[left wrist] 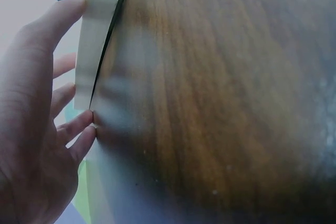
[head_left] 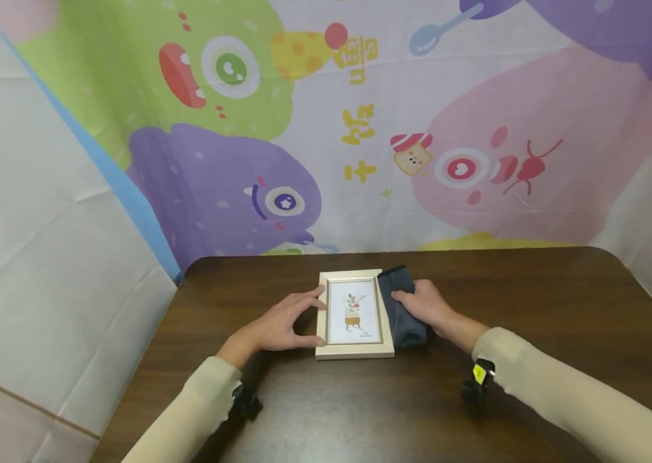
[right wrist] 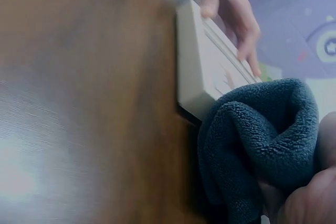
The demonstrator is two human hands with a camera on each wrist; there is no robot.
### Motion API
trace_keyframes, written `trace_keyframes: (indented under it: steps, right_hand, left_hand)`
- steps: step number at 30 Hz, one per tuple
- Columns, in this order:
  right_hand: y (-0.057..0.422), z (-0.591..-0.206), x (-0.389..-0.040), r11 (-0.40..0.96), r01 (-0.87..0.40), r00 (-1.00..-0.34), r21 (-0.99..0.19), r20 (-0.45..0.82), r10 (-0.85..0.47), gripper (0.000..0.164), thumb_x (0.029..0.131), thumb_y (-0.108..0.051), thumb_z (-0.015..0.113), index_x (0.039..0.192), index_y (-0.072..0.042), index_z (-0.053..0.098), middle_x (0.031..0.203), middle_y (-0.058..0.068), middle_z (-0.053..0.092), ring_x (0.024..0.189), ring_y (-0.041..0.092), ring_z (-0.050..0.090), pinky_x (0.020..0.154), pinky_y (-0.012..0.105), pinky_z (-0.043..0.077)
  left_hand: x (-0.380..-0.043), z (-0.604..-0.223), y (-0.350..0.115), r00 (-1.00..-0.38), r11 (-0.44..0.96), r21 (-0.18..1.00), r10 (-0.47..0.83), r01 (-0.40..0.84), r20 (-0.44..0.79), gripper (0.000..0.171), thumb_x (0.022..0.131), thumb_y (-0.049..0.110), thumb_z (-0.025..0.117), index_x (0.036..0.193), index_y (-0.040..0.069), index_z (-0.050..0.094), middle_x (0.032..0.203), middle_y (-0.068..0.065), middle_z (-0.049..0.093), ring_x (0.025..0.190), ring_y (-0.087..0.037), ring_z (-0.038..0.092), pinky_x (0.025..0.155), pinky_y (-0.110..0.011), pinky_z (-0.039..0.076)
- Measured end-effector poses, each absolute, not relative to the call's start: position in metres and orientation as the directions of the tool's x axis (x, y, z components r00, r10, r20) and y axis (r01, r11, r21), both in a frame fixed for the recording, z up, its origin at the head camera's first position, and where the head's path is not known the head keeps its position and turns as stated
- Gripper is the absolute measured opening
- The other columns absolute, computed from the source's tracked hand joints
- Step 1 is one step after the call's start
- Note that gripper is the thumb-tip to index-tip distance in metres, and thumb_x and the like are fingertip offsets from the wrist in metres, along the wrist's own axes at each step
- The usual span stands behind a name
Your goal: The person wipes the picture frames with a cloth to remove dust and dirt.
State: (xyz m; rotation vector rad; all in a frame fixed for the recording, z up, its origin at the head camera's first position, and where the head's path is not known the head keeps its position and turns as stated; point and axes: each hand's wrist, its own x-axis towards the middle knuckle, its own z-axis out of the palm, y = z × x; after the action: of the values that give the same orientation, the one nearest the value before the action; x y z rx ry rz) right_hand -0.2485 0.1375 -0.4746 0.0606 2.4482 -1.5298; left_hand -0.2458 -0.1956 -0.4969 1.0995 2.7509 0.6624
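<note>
A cream picture frame (head_left: 355,352) lies face up on the brown table, a potted-plant print behind its front. My left hand (head_left: 280,321) is at its left side, thumb and fingers spread apart, their tips touching the border. In the left wrist view the left hand (left wrist: 37,93) reaches along the frame's side (left wrist: 100,30). My right hand (head_left: 427,305) grips a folded dark blue-grey towel (head_left: 401,315) against the frame's right border. In the right wrist view the bunched towel (right wrist: 262,135) overlaps the frame (right wrist: 191,61) and covers part of the right hand (right wrist: 310,198).
The dark wood table (head_left: 349,411) has rounded far corners. Behind it hangs a cloth backdrop (head_left: 372,212) with cartoon monsters, and pale sheeting (head_left: 60,244) stands on the left. Each wrist wears a small black device, such as the one on the right (head_left: 476,382).
</note>
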Motion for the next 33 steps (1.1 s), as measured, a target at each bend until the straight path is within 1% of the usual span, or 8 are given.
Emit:
trace_keyframes:
  steps: [5, 10, 15, 18, 22, 25, 29, 33]
  right_hand:
    - [0.137, -0.476, -0.270, 0.467, 0.189, -0.964, -0.864, -0.255, -0.082, 0.033, 0.095, -0.026, 0.057, 0.103, 0.006, 0.059, 0.092, 0.015, 0.062, 0.074, 0.019, 0.061, 0.064, 0.029, 0.050]
    - [0.134, -0.478, -0.290, 0.507, 0.159, -0.974, -0.847, -0.219, -0.061, 0.036, 0.095, -0.028, 0.057, 0.104, 0.007, 0.061, 0.097, 0.016, 0.061, 0.083, 0.022, 0.058, 0.069, 0.030, 0.047]
    - [0.134, -0.476, -0.306, 0.501, 0.176, -0.970, -0.847, -0.235, -0.057, 0.044, 0.096, -0.029, 0.055, 0.117, 0.009, 0.057, 0.112, 0.020, 0.059, 0.094, 0.026, 0.058, 0.078, 0.032, 0.047]
    - [0.134, -0.475, -0.310, 0.492, 0.193, -0.964, -0.849, -0.258, -0.066, 0.046, 0.096, -0.029, 0.055, 0.121, 0.009, 0.055, 0.115, 0.020, 0.059, 0.095, 0.025, 0.059, 0.079, 0.032, 0.048]
    - [0.139, -0.477, -0.305, 0.495, 0.194, -0.960, -0.847, -0.269, -0.083, 0.042, 0.096, -0.031, 0.055, 0.114, 0.006, 0.058, 0.106, 0.018, 0.061, 0.087, 0.023, 0.061, 0.072, 0.030, 0.049]
    - [0.142, -0.478, -0.297, 0.505, 0.192, -0.958, -0.842, -0.273, -0.091, 0.039, 0.096, -0.032, 0.056, 0.107, 0.005, 0.059, 0.100, 0.016, 0.060, 0.083, 0.022, 0.059, 0.069, 0.030, 0.048]
    - [0.142, -0.477, -0.279, 0.492, 0.200, -0.953, -0.847, -0.285, -0.103, 0.038, 0.096, -0.031, 0.056, 0.107, 0.005, 0.057, 0.098, 0.014, 0.059, 0.083, 0.022, 0.058, 0.069, 0.030, 0.047]
    - [0.141, -0.475, -0.256, 0.456, 0.225, -0.942, -0.861, -0.311, -0.124, 0.039, 0.096, -0.030, 0.057, 0.110, 0.006, 0.056, 0.097, 0.015, 0.060, 0.080, 0.021, 0.060, 0.068, 0.031, 0.049]
  left_hand:
    - [-0.246, -0.497, -0.195, -0.737, 0.646, 0.440, 0.674, 0.624, 0.056, 0.071, 0.080, 0.066, 0.067, 0.135, 0.025, 0.051, 0.161, 0.004, 0.021, 0.143, -0.019, 0.025, 0.109, -0.051, 0.028]
    - [-0.247, -0.498, -0.197, -0.739, 0.652, 0.431, 0.672, 0.624, 0.052, 0.070, 0.080, 0.067, 0.067, 0.135, 0.027, 0.051, 0.161, 0.004, 0.021, 0.143, -0.018, 0.024, 0.110, -0.049, 0.028]
    - [-0.247, -0.498, -0.197, -0.736, 0.649, 0.432, 0.674, 0.626, 0.054, 0.070, 0.080, 0.067, 0.066, 0.135, 0.027, 0.051, 0.161, 0.003, 0.021, 0.143, -0.018, 0.024, 0.110, -0.049, 0.028]
    - [-0.247, -0.496, -0.196, -0.735, 0.644, 0.440, 0.676, 0.625, 0.056, 0.070, 0.080, 0.067, 0.067, 0.134, 0.026, 0.052, 0.161, 0.002, 0.021, 0.143, -0.020, 0.024, 0.109, -0.050, 0.028]
    - [-0.248, -0.497, -0.195, -0.729, 0.634, 0.440, 0.681, 0.635, 0.070, 0.070, 0.080, 0.066, 0.067, 0.134, 0.025, 0.052, 0.161, 0.002, 0.022, 0.143, -0.022, 0.026, 0.109, -0.050, 0.028]
    - [-0.249, -0.499, -0.195, -0.722, 0.628, 0.433, 0.687, 0.647, 0.082, 0.070, 0.079, 0.067, 0.067, 0.133, 0.024, 0.053, 0.161, 0.001, 0.023, 0.142, -0.022, 0.027, 0.109, -0.050, 0.029]
    - [-0.249, -0.500, -0.195, -0.721, 0.627, 0.436, 0.689, 0.646, 0.078, 0.070, 0.079, 0.068, 0.066, 0.133, 0.025, 0.052, 0.161, 0.001, 0.023, 0.142, -0.022, 0.027, 0.109, -0.050, 0.029]
    - [-0.248, -0.499, -0.196, -0.725, 0.629, 0.439, 0.685, 0.642, 0.078, 0.070, 0.079, 0.067, 0.067, 0.133, 0.024, 0.053, 0.161, 0.000, 0.023, 0.142, -0.023, 0.027, 0.109, -0.051, 0.029]
